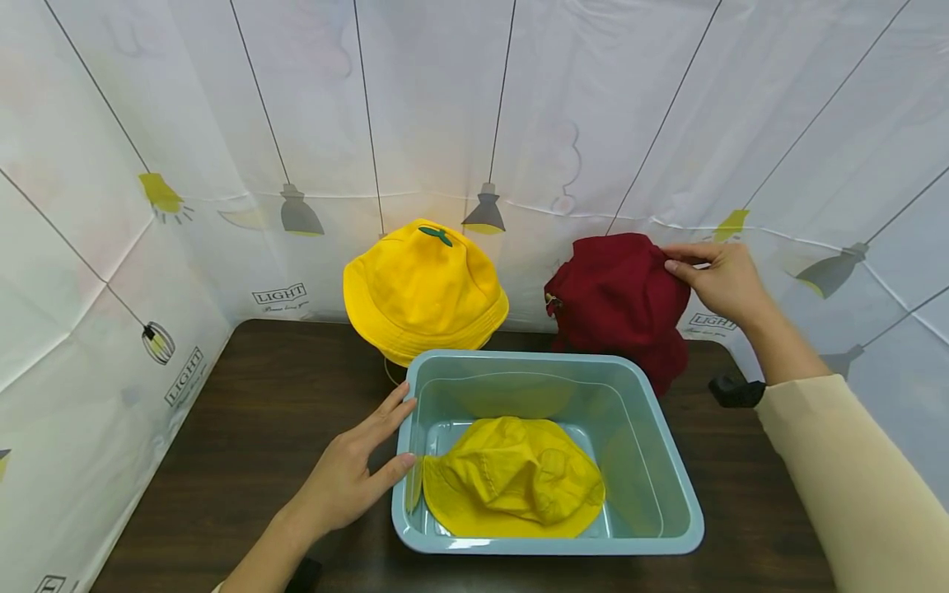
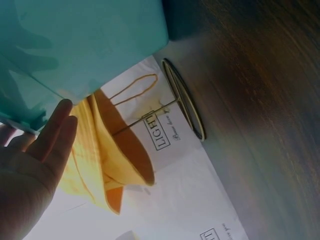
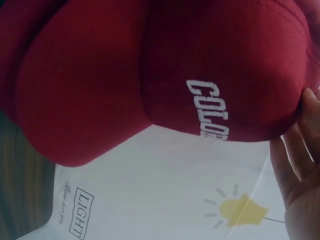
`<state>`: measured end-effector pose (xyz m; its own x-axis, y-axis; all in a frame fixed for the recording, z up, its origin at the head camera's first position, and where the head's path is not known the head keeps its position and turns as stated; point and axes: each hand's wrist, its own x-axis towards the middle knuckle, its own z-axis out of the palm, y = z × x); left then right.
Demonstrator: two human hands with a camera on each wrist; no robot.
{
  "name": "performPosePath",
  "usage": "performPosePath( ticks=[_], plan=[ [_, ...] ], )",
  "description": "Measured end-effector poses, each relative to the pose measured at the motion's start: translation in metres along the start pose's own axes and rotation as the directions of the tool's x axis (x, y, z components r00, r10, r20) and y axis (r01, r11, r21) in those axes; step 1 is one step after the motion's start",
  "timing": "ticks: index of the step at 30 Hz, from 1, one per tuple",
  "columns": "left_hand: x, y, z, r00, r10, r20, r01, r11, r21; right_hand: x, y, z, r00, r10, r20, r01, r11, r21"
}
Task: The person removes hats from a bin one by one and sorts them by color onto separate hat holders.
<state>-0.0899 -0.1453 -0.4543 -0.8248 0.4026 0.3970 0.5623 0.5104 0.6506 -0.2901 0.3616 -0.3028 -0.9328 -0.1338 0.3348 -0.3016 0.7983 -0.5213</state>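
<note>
My right hand point(image 1: 725, 280) pinches the upper right side of a dark red baseball cap point(image 1: 619, 284) at the back right. White embroidered letters show on the cap's front in the right wrist view, and a small metal buckle sits on its left side in the head view. My left hand point(image 1: 344, 473), fingers extended, touches the left rim of a light blue plastic basin point(image 1: 549, 545). Inside the basin lies a crumpled yellow hat point(image 1: 519, 482) with its brim toward me. Part of the red cap hangs behind the basin's back right corner, hidden there.
Behind the basin, a yellow bucket hat point(image 1: 423, 288) with a green leaf sits on a wire stand point(image 2: 192, 112). The dark wooden table point(image 1: 245, 461) ends at a white printed curtain point(image 1: 415, 107) at the back and left. A black strap point(image 1: 736, 392) is at my right wrist.
</note>
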Motion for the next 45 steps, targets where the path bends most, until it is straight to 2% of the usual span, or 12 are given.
performPosePath(
  ticks=[11,15,33,39,45],
  plan=[
    [0.0,0.0,-0.001,1.0,-0.009,0.014,0.009,1.0,-0.016,0.007,-0.002,0.008,1.0,0.028,-0.006,-0.028,1.0,0.013],
    [0.0,0.001,-0.001,1.0,-0.008,0.011,0.008,1.0,-0.03,0.002,0.0,0.007,0.999,0.039,0.0,-0.039,0.999,0.007],
    [0.0,0.001,0.0,1.0,-0.014,0.002,0.014,1.0,-0.025,-0.024,0.013,0.007,0.99,0.075,0.117,-0.077,0.997,0.01],
    [0.0,0.0,0.001,1.0,-0.019,0.005,0.019,0.999,-0.03,-0.028,0.013,0.006,0.989,0.065,0.131,-0.067,0.998,0.014],
    [0.0,-0.001,0.002,1.0,0.003,-0.002,-0.003,1.0,-0.028,-0.031,0.008,-0.002,0.988,0.079,0.132,-0.081,0.997,0.011]
  ],
)
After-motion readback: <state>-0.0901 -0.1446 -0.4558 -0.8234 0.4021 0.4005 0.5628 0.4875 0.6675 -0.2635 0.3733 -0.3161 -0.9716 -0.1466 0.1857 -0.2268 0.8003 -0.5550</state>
